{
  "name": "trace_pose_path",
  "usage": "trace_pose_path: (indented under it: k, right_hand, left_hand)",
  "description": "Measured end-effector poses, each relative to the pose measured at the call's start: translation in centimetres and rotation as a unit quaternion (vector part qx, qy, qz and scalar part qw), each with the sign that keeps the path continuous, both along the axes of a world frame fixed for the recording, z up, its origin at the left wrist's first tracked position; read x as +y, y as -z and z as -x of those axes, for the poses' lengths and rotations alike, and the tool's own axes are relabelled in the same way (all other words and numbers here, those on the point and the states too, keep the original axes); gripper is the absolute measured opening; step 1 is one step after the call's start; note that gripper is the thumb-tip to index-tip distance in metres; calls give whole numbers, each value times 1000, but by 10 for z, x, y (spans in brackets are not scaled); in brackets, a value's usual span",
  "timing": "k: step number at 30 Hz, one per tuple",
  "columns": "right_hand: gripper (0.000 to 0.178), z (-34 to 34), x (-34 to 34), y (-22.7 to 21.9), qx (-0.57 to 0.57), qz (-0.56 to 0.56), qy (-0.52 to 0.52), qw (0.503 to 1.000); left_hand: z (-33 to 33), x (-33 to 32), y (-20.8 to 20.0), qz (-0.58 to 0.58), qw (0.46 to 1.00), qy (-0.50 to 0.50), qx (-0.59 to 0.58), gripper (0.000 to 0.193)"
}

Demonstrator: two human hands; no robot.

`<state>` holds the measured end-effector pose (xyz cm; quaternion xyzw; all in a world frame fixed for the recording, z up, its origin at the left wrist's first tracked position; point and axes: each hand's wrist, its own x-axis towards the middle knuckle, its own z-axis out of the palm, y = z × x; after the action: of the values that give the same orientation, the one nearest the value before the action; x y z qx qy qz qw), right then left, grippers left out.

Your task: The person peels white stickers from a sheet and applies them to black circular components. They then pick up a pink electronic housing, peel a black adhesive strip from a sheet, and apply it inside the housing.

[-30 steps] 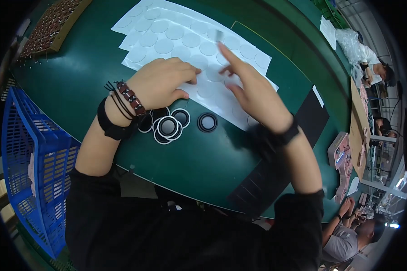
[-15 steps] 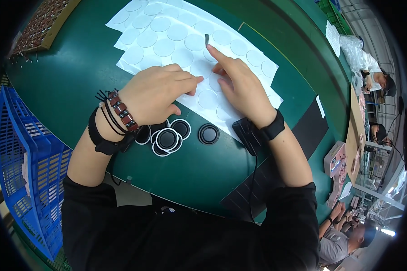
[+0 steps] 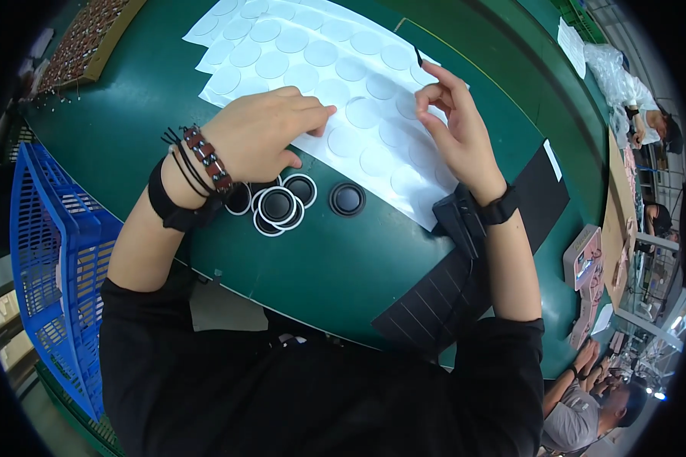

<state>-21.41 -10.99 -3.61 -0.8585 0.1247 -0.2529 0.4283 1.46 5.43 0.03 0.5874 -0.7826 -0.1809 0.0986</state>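
White sheets with rows of round cut-out stickers [image 3: 320,53] lie overlapped on the green table. My left hand [image 3: 263,129] rests at the near edge of the top sheet, fingers bent, thumb apart, nothing visible in it. Over the right part of the sheet is my right hand [image 3: 461,129], its thumb and index finger apart. A small dark strip [image 3: 418,57] clings to that index fingertip. Below my left hand sits a cluster of black discs with white rims [image 3: 277,204], partly overlapped. A single black disc [image 3: 347,199] lies to their right.
Beside my right wrist is a black device [image 3: 459,217]. Black sheets [image 3: 419,305] lie under and beyond my right forearm. A blue plastic crate [image 3: 61,259] stands at left, and a cardboard box [image 3: 91,46] of small parts sits far left. Other people work at far right.
My right hand has moved right and slightly away, carrying the dark strip at its index fingertip. My left hand stays at the sheet's near edge. The whole view has shifted a little.
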Motion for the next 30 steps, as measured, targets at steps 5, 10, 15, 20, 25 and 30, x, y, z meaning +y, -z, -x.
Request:
trace_pose_path:
  k: [5, 10, 15, 20, 25, 30]
  right_hand:
    - [76, -39, 9, -8, 30, 89, 6, 996]
    - [73, -61, 7, -10, 149, 143, -10, 978]
    - [66, -57, 0, 2, 146, 118, -11, 982]
    - [66, -57, -6, 10, 162, 52, -48, 984]
    - [73, -33, -10, 0, 108, 48, -50, 992]
    - [87, 69, 38, -50, 281, 197, 36, 938]
  left_hand:
    - [3, -9, 0, 36, 999, 20, -24, 48]
    - [14, -5, -4, 43, 996, 0, -77, 49]
    - [35, -4, -4, 35, 989, -25, -139, 60]
    - [40, -1, -11, 0, 982, -37, -183, 61]
    - [47, -10, -16, -12, 980, -27, -199, 61]
    - [44, 5, -11, 12, 985, -35, -171, 58]
